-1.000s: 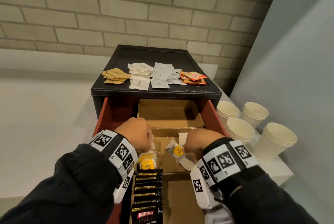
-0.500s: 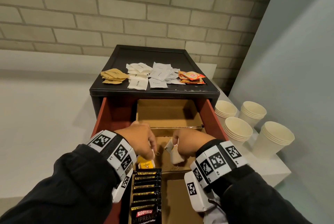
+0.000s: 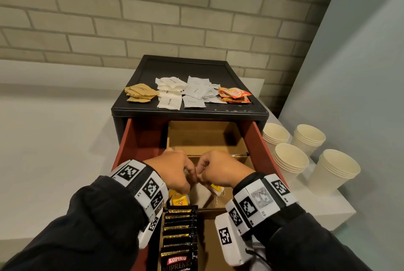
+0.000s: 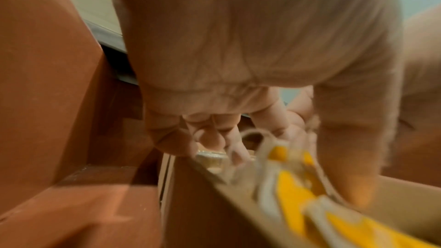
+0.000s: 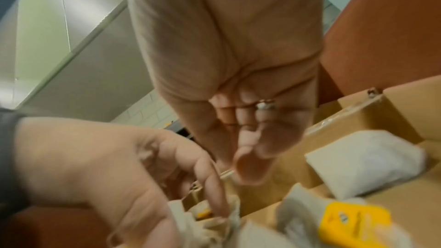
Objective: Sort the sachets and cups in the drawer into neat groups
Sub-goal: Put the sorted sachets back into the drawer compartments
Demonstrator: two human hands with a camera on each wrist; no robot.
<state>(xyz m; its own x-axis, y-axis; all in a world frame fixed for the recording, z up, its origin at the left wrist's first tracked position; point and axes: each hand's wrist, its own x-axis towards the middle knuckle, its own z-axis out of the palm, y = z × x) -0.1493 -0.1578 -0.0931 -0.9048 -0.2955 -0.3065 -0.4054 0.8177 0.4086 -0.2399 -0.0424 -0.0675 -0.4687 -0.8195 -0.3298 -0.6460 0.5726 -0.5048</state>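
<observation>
Both my hands meet over the middle cardboard compartment (image 3: 247,162) of the open red drawer (image 3: 260,144). My left hand (image 3: 188,175) (image 4: 241,146) grips a bunch of tea bags (image 4: 288,188) with yellow tags, fingers curled round them. Right beside it, my right hand (image 3: 203,173) (image 5: 241,159) pinches the top of a tea bag (image 3: 202,194) that hangs below the hands. More yellow-tagged tea bags (image 3: 179,200) lie under my left wrist. A white tea bag (image 5: 365,163) and a yellow-tagged one (image 5: 353,218) lie in the compartment.
Black Kopiko sachets (image 3: 179,238) stand in a row in the near compartment. The far compartment (image 3: 203,137) holds nothing. On the black cabinet top lie brown (image 3: 141,93), white (image 3: 170,96) and orange (image 3: 234,95) sachet piles. Several paper cup stacks (image 3: 290,161) stand on the right.
My right hand has lifted a tea bag from the compartment and moved left until it meets my left hand. The left hand has shifted slightly right and forward.
</observation>
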